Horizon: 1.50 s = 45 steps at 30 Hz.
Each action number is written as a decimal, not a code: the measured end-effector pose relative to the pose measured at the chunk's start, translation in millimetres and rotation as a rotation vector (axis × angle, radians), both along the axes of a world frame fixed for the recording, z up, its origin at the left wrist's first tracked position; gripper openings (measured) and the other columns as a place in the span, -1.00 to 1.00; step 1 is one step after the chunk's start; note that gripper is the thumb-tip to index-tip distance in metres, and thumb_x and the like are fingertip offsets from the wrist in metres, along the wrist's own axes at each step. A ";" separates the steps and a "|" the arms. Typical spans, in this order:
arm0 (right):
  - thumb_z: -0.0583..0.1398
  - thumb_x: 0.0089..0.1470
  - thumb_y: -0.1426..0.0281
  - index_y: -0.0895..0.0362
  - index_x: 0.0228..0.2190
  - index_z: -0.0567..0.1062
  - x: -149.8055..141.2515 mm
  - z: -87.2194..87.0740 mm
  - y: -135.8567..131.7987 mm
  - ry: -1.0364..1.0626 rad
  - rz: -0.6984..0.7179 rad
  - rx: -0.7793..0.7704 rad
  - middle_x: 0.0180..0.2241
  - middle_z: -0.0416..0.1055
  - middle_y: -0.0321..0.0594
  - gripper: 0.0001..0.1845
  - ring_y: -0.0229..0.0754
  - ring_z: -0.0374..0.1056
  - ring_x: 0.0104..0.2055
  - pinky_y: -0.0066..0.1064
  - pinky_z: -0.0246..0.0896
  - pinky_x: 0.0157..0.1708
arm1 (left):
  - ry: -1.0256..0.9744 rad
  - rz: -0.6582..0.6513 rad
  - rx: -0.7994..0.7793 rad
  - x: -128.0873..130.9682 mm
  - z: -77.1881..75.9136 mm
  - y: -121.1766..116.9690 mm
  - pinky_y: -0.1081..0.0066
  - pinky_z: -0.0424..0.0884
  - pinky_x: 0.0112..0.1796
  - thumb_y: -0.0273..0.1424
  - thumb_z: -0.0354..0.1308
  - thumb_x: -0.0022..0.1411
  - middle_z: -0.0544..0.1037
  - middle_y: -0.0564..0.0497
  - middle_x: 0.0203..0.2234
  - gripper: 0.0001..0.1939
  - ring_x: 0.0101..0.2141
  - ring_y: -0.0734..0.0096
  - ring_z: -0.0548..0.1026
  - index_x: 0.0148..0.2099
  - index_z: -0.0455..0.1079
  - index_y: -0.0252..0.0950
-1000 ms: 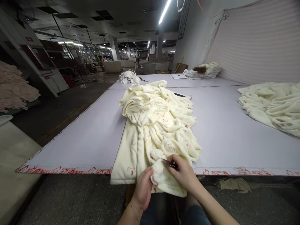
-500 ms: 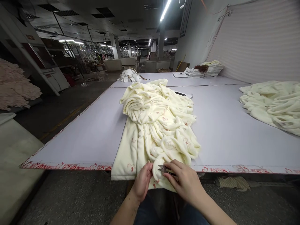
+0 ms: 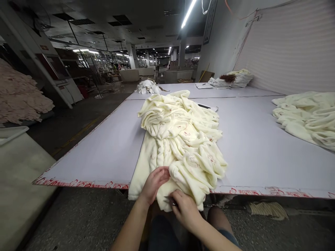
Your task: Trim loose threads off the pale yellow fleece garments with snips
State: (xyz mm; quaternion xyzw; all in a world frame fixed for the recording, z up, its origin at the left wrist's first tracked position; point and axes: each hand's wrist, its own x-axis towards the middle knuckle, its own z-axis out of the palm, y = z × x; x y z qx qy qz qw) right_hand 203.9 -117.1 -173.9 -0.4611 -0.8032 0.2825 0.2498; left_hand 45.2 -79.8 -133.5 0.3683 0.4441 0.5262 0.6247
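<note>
Pale cream fleece fabric point(image 3: 180, 129) with small reddish prints lies heaped and folded at the table's near edge, its lower part hanging over. My left hand point(image 3: 156, 181) has its fingers together against a bulging fold, closed on the fabric; its thumb is hard to make out. Lower and to the right, my right hand point(image 3: 184, 207) is closed round small dark thread snips point(image 3: 171, 200). Their blades point left over the hanging part of the fabric. Most of the snips are hidden in my fingers.
The pale table point(image 3: 248, 139) has a red-printed near edge. More cream fabric point(image 3: 309, 116) lies at the right. White cloth pieces point(image 3: 148, 86) and stacked pieces point(image 3: 231, 79) lie at the back. A dark flat object point(image 3: 204, 106) sits behind the heap. At the left stands a white bin point(image 3: 23, 167).
The right hand has moved down and left with the snips. My left hand has shifted up and left, and the fold that lay between the hands now sits higher. The view has shifted slightly.
</note>
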 end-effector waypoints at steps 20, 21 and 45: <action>0.10 0.10 0.32 0.03 -0.19 0.43 48.8 73.9 14.4 -0.080 -0.052 0.074 -0.19 0.36 -0.17 -0.78 -0.15 0.39 -0.27 -0.36 0.30 -0.34 | 0.846 0.425 0.500 47.8 -21.9 -55.8 0.37 0.35 -0.21 -0.63 -0.10 0.06 0.42 -0.02 -0.34 -0.71 -0.26 0.32 0.42 -0.19 0.25 -0.25; 0.09 0.13 0.29 0.03 -0.16 0.43 46.7 76.9 11.9 -0.096 -0.041 0.109 -0.20 0.37 -0.16 -0.76 -0.14 0.40 -0.27 -0.35 0.30 -0.34 | 0.860 0.436 0.519 48.4 -21.0 -55.6 0.37 0.35 -0.21 -0.63 -0.10 0.06 0.42 -0.02 -0.34 -0.71 -0.26 0.32 0.42 -0.19 0.25 -0.24; 0.13 0.10 0.26 0.05 -0.22 0.44 53.9 71.8 28.8 -0.031 -0.052 0.107 -0.22 0.43 -0.18 -0.78 -0.14 0.41 -0.25 -0.38 0.30 -0.32 | -0.504 0.008 -0.087 39.1 -11.4 -40.4 0.34 0.27 -0.04 -0.38 0.10 0.23 0.55 -0.11 -0.17 -0.73 -0.07 0.23 0.41 -0.05 0.47 -0.34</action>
